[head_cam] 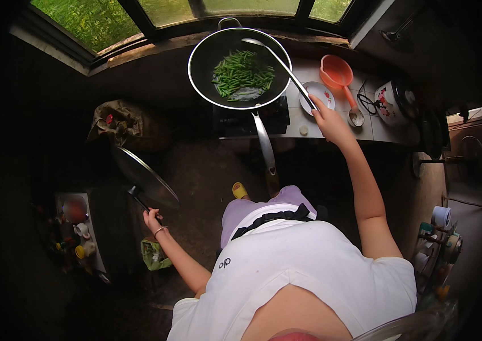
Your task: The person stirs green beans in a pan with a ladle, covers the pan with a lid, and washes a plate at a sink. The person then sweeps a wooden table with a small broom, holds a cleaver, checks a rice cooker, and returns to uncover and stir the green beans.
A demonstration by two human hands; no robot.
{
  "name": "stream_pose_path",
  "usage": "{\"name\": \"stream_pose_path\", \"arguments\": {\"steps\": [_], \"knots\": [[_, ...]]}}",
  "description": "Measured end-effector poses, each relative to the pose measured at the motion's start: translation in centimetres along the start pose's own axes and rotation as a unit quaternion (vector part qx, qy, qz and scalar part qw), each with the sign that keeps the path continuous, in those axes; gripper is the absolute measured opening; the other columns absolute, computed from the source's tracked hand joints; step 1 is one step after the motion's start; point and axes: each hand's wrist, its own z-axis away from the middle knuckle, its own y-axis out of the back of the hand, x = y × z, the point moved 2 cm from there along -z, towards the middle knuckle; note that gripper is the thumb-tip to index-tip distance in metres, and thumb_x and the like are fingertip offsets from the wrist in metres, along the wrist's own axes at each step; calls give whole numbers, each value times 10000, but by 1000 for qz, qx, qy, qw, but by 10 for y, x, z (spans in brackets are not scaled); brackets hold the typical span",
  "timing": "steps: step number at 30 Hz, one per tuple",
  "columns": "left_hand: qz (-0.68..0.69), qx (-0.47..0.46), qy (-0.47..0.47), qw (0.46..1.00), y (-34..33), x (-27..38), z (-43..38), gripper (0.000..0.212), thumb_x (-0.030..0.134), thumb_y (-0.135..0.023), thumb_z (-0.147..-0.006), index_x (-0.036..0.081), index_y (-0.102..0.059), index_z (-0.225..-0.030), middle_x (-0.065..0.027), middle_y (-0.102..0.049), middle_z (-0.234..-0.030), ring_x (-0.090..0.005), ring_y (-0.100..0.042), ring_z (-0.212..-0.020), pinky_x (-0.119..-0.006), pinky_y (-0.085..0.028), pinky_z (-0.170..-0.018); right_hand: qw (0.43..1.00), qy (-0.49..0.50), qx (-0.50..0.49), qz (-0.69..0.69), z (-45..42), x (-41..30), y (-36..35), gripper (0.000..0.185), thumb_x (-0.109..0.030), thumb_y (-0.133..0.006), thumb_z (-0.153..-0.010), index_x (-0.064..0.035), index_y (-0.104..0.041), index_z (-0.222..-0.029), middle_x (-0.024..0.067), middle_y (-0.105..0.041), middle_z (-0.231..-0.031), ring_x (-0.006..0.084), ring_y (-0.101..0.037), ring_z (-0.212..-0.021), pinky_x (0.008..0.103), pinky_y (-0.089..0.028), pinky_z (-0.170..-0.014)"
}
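Note:
Cut green beans (243, 73) lie in a little bubbly liquid in a deep wok (201, 64) with a pale rim. Beneath it is a black induction cooktop (281, 117), and the wok's metal handle (264, 140) points towards me. My right hand (330, 121) grips a long metal spatula (285, 66), whose head hangs over the far right of the wok, apart from the beans. Down on the left, my left hand (152, 219) holds a glass lid (145, 179) by its black handle (138, 199). The lid is tilted on edge, away from the wok.
Right of the wok stand a floral plate (317, 96), an orange ladle-shaped scoop (336, 72), a spoon (356, 117) and a rice cooker (392, 100). A stuffed sack (123, 121) sits left, behind the lid. A green-lined bin (151, 255) is below my left hand. Windows (224, 8) border the far side.

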Motion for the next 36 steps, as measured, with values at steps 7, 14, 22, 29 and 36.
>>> {"name": "stream_pose_path", "arguments": {"steps": [7, 14, 22, 29, 36], "knots": [[-1, -3, -2, 1000, -3, 0, -10, 168, 7, -594, -710, 96, -508, -825, 18, -447, -640, -85, -387, -498, -222, -322, -464, 997, -27, -46, -53, -9, 11, -6, 442, -198, -437, -947, -185, -395, -1387, 192, -604, -689, 265, -556, -465, 373, -459, -446], [-1, -19, 2, 1000, -6, -3, -23, 168, 13, -596, -712, 100, -508, -826, 19, -459, -647, -78, -389, -494, -214, -321, -458, 1000, -5, -28, -4, -20, 1, -25, 451, -206, -465, -933, -181, -413, -1380, 214, -610, -716, 324, -600, -600, 407, -484, -605], [6, -23, 10, 1000, -16, 0, -27, 190, -17, -591, -707, 94, -487, -822, 19, -474, -657, -76, -401, -482, -207, -328, -432, 991, 92, 39, 85, -46, 9, -19, 439, -195, -492, -912, -181, -452, -1348, 188, -639, -793, 346, -621, -722, 422, -481, -672], [2, -26, -2, 1000, -10, -7, -29, 167, 7, -596, -707, 89, -515, -828, 27, -468, -635, -73, -412, -493, -208, -328, -449, 967, 163, 18, 195, -31, -10, -16, 423, -181, -500, -906, -197, -467, -1327, 167, -652, -841, 333, -627, -780, 435, -495, -675], [-6, -35, 8, 999, -25, -7, -24, 192, -20, -584, -707, 96, -485, -825, 21, -475, -664, -71, -393, -497, -208, -320, -448, 961, 168, 80, 203, -31, -23, -28, 435, -162, -509, -896, -197, -469, -1328, 162, -646, -856, 329, -630, -801, 438, -494, -685]]}}
